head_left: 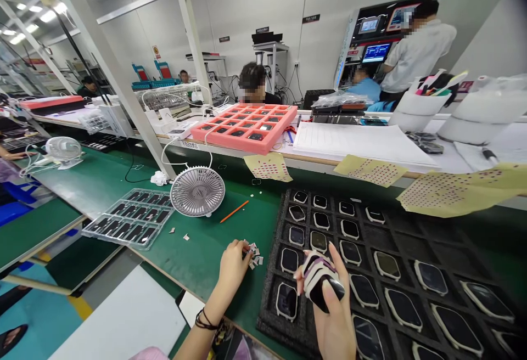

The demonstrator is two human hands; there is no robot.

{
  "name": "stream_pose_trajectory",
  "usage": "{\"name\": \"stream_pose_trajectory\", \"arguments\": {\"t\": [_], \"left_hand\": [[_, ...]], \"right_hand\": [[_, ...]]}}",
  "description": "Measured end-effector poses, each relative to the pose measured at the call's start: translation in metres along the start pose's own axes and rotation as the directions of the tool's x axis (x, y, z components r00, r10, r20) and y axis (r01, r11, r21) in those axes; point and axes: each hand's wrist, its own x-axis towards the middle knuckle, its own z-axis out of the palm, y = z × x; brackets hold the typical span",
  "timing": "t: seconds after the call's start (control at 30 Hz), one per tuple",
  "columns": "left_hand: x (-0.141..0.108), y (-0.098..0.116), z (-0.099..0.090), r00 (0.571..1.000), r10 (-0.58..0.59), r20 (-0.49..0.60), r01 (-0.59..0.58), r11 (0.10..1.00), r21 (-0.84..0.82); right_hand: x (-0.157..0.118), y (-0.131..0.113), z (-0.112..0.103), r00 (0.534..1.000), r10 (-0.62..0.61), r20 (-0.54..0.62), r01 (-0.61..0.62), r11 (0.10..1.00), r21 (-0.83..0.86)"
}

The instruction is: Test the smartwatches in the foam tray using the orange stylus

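Observation:
My left hand rests on the green mat, its pinched fingertips holding a small white scrap at the edge of a little pile of white scraps. My right hand is shut on a black rounded watch-like device wrapped with white strips. Right beside it lies a black foam tray holding rows of similar dark-screened devices in separate recesses. My right hand hides part of the tray.
A white desk fan and a clear tray of dark parts stand left on the mat, with an orange pencil between. Yellow dotted sheets overhang the far edge, near a pink tray. Co-workers sit and stand beyond.

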Motion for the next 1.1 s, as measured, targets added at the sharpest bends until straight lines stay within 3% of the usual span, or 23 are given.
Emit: {"name": "stream_pose_trajectory", "arguments": {"t": [0.33,0.47,0.53,0.6,0.67,0.73,0.83,1.1], "left_hand": [[0.001,0.000,-0.010,1.000,-0.016,0.013,0.018,0.985,-0.173],[-0.002,0.016,-0.027,1.000,0.001,0.001,-0.001,0.942,-0.335],[-0.012,0.034,-0.039,0.999,0.039,-0.025,-0.046,0.877,-0.477],[-0.027,0.059,-0.049,0.991,0.091,-0.103,-0.137,0.679,-0.722],[-0.043,0.083,-0.055,0.968,0.180,-0.176,-0.247,0.542,-0.803],[-0.054,0.102,-0.056,0.942,0.259,-0.212,-0.314,0.463,-0.829],[-0.060,0.115,-0.053,0.926,0.300,-0.229,-0.344,0.420,-0.840],[-0.060,0.110,-0.044,0.939,0.265,-0.220,-0.321,0.439,-0.839]], "right_hand": [[0.000,0.000,0.003,1.000,0.003,0.025,-0.003,1.000,-0.005],[-0.001,0.000,0.004,1.000,-0.017,0.002,0.017,0.999,0.028],[0.001,0.004,0.004,0.998,-0.054,0.011,0.054,0.997,0.056],[0.002,0.011,0.000,0.997,-0.071,0.036,0.068,0.995,0.072],[0.004,0.018,-0.006,0.997,-0.056,0.046,0.053,0.996,0.077],[0.004,0.023,-0.012,0.999,-0.033,0.033,0.031,0.997,0.073],[0.002,0.024,-0.013,1.000,-0.026,0.005,0.026,0.998,0.053],[-0.006,0.014,0.002,0.995,-0.092,-0.049,0.090,0.995,-0.042]]}}
